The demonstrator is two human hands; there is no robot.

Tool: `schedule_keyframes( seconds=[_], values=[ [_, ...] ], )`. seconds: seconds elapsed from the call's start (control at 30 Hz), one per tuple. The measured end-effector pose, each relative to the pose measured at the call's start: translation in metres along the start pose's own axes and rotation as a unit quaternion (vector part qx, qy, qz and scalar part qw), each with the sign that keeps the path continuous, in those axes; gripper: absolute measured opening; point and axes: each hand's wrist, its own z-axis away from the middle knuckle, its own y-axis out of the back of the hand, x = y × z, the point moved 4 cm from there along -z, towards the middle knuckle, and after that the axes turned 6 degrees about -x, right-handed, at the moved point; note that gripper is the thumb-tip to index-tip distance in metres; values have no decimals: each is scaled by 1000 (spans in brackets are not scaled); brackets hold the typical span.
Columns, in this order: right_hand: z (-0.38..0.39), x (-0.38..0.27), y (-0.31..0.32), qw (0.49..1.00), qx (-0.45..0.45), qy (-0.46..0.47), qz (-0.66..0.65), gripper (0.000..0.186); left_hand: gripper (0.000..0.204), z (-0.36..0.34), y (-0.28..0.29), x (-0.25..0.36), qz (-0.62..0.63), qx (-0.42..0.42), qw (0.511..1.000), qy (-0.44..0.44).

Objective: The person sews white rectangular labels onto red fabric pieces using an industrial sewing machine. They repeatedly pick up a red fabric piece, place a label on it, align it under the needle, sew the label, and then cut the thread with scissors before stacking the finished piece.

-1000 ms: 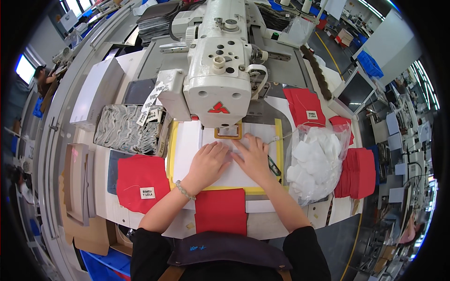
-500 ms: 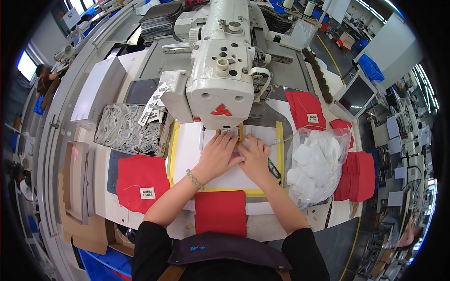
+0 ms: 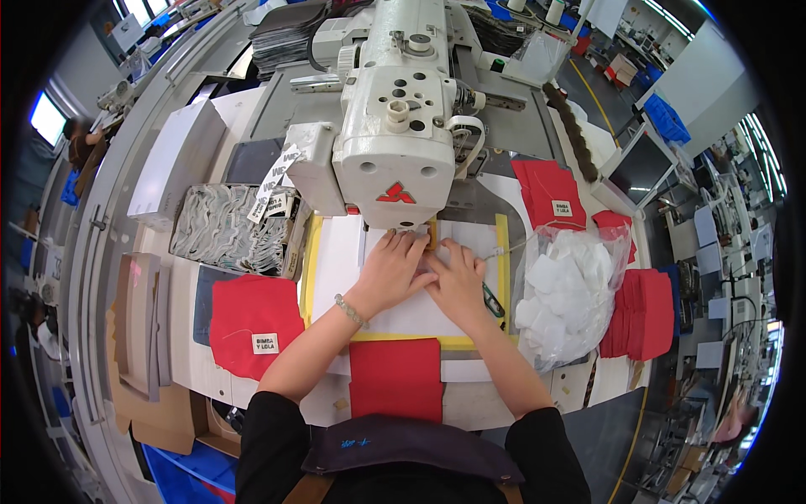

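Both hands work on a white sheet [image 3: 403, 323] edged with yellow tape, under the head of a white industrial sewing machine [image 3: 393, 164]. My left hand [image 3: 388, 270] lies with fingers stretched forward close below the machine head, its thumb pointing right. Beside it, my right hand [image 3: 455, 281] rests with fingers apart and slightly bent, its thumb side near the left fingers. A small yellow guide piece [image 3: 433, 234] shows just beyond the fingertips. Whatever lies beneath the fingers is hidden. To the right of my right wrist is a dark green hand tool [image 3: 493, 300].
A red fabric piece [image 3: 395, 378] lies at the front edge. Labelled red pieces [image 3: 252, 319] lie left, near a box of grey-white strips [image 3: 231, 231]. At right are a plastic bag of white pieces [image 3: 562, 294], a red stack [image 3: 642, 315] and more red fabric [image 3: 547, 193].
The left fingers have shifted slightly forward under the machine head. The right hand stays almost in the same place.
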Motion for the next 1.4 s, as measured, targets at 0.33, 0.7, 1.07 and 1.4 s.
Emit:
schedule_keyframes(
  seconds=[0.33, 0.7, 1.07, 1.4],
  values=[
    [97, -14, 69, 995, 59, 16, -77, 35, 84, 117, 20, 67, 16, -134, 991, 23],
    [385, 4, -28, 920, -141, -47, -362, 28, 82, 142, 4, 72, -60, -107, 992, 10],
    [398, -23, -68, 868, -37, -443, -222, 39, 80, 147, 0, 68, -46, -49, 997, -25],
    [280, -3, -145, 943, -84, -263, -184, 47, 74, 147, -4, 75, -14, -24, 998, -52]
  ],
)
